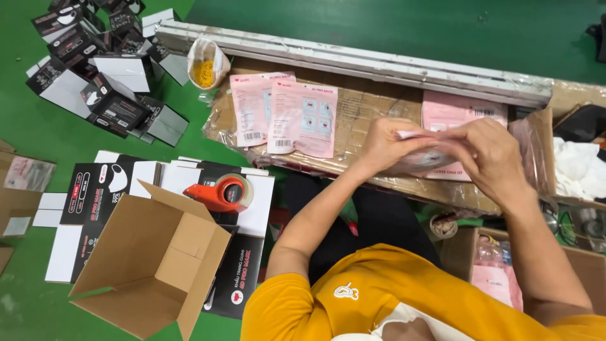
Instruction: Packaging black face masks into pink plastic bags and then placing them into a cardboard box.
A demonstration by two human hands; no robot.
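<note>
Cardboard worktop (379, 101), pink pouch (429, 158) between fingers (404, 136)

We see pink packets (302, 120) on brown cardboard (369, 107), an orange tape dispenser (222, 194), black-and-white flat boxes (95, 192), a plain brown carton (151, 259), a green floor (379, 25), yellow sleeves (303, 309)

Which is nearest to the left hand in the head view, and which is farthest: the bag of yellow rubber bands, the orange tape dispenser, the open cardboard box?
From the left hand:
1. Orange tape dispenser, lower left.
2. Bag of yellow rubber bands, upper left; close to the first.
3. Open cardboard box, far lower left.
</note>
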